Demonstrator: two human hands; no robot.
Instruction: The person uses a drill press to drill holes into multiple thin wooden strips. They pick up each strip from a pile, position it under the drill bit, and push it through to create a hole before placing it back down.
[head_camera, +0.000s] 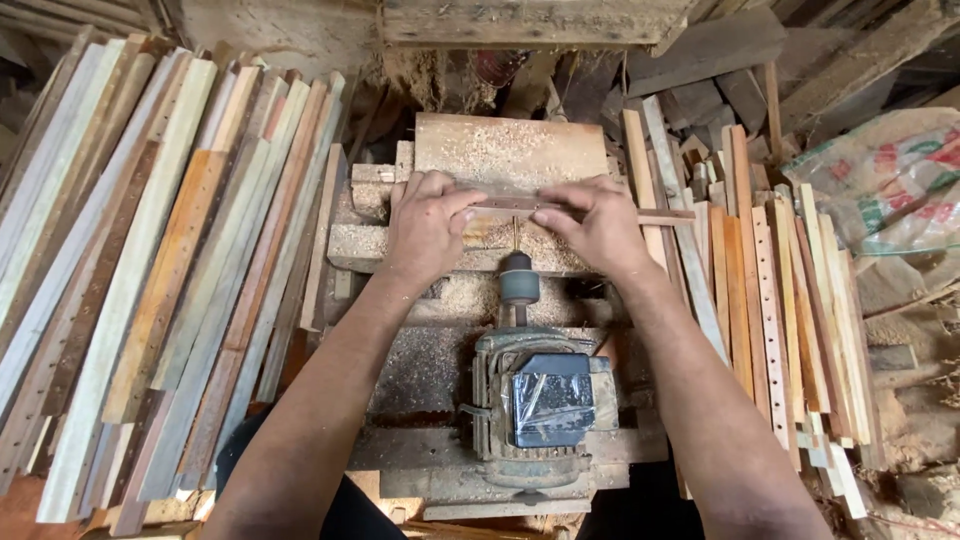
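Observation:
Both hands hold a thin wooden strip (664, 215) lying crosswise on a sawdust-covered wooden block (505, 150). My left hand (428, 224) grips the strip's left part, and my right hand (590, 222) pinches it just to the right. Between the hands a drill bit (515, 234) points up at the strip from a chuck (518, 279). The chuck sits on a worn grey motor (540, 400) wrapped partly in plastic film, close to my body.
A big fan of long wooden slats (150, 270) leans at the left. Short strips with rows of drilled holes (772, 330) pile up at the right. A printed woven sack (890, 180) lies far right. Rough planks (700, 50) and sawdust fill the back.

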